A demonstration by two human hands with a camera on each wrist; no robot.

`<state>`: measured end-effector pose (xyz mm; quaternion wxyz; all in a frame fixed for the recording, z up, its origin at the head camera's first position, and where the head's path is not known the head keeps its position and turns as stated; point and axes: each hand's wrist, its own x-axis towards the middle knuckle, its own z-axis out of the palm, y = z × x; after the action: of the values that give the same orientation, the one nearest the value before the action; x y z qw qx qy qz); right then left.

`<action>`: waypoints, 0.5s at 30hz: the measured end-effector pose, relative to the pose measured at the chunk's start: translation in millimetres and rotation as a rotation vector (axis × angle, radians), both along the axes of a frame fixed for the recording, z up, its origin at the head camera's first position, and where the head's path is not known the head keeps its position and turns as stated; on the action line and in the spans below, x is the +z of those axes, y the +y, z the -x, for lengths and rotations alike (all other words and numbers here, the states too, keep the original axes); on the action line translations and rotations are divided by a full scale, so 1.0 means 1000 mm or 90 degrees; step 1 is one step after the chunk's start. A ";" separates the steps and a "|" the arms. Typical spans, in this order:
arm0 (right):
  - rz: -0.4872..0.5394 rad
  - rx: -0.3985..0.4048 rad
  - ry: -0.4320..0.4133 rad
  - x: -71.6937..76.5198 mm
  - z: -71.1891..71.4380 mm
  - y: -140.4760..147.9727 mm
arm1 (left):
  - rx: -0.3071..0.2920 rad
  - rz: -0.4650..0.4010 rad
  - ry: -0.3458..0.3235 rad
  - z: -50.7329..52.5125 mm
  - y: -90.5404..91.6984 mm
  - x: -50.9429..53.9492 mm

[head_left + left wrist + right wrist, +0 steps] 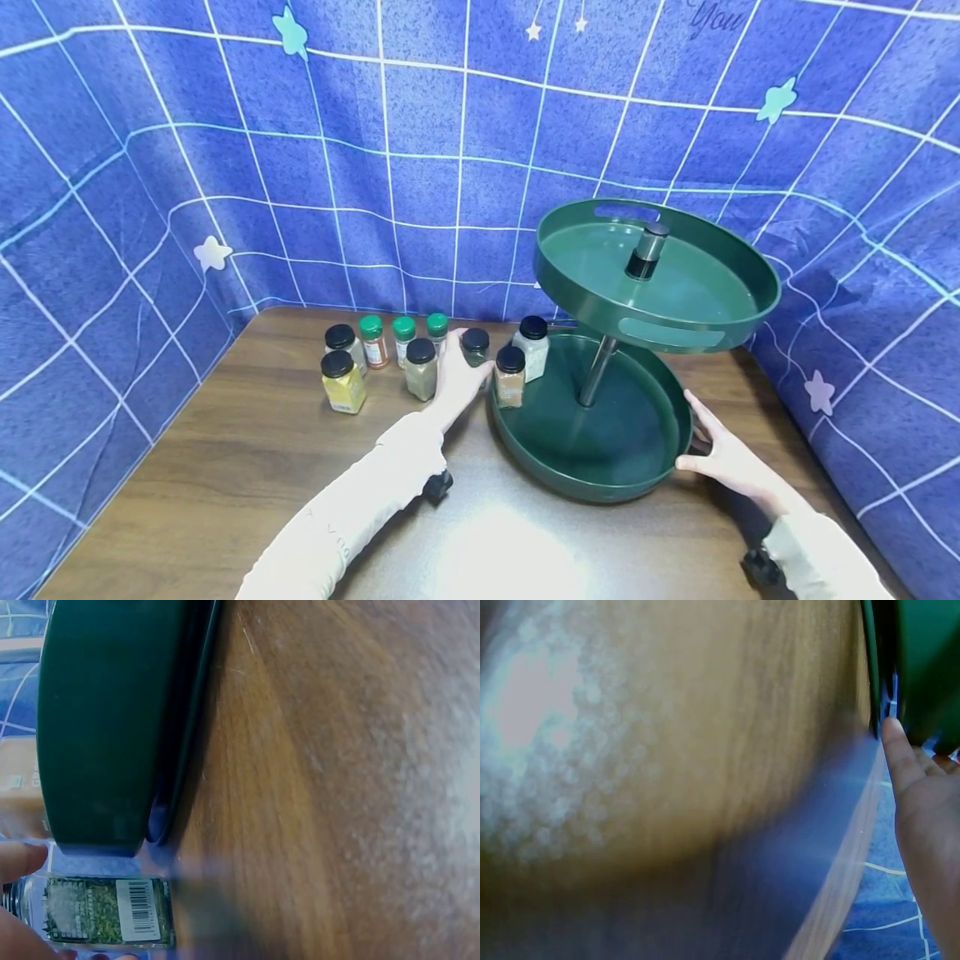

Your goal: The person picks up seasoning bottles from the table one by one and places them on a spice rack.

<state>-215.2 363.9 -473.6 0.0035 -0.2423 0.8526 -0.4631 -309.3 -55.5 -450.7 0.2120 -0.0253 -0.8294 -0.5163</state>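
Between thumb and fingers, my left hand [456, 377] grips a jar of green herbs [476, 347] with a black lid, just left of the green two-tier turntable [585, 492]. In the left wrist view the herb jar [105, 910] shows a barcode label, with the thumb and fingers of my left hand [22, 900] around its lid end. My right hand [722, 457] touches the right rim of the lower tier, thumb and fingers spread. An orange-brown spice jar [510, 379] and a pale-filled jar [532, 350] stand at the left of the lower tier.
Left of the herb jar stand a black-lidded jar [421, 371], a yellow jar [344, 385], another black-lidded jar [343, 340] behind it, and green-lidded bottles [374, 343]. The upper tier [652, 292] overhangs the lower one. A blue curtain [420, 192] hangs behind the wooden table [247, 433].
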 end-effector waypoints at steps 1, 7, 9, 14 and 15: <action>0.001 0.001 0.000 0.000 0.000 0.000 | 0.003 -0.002 -0.003 0.000 0.000 0.000; 0.000 -0.001 -0.005 0.000 0.000 0.000 | 0.012 -0.002 -0.030 0.001 0.001 -0.001; 0.002 -0.002 -0.006 0.000 0.000 0.000 | 0.014 0.000 -0.035 0.001 0.002 -0.001; 0.003 -0.001 -0.004 0.000 0.000 0.000 | 0.016 0.000 -0.034 0.002 0.001 -0.001; 0.002 -0.001 -0.004 0.000 0.000 0.000 | 0.015 0.000 -0.035 0.003 0.001 -0.001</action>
<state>-215.1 363.9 -474.0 0.0056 -0.2400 0.8518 -0.4655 -312.1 -54.2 -452.2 0.1956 -0.0012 -0.8351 -0.5141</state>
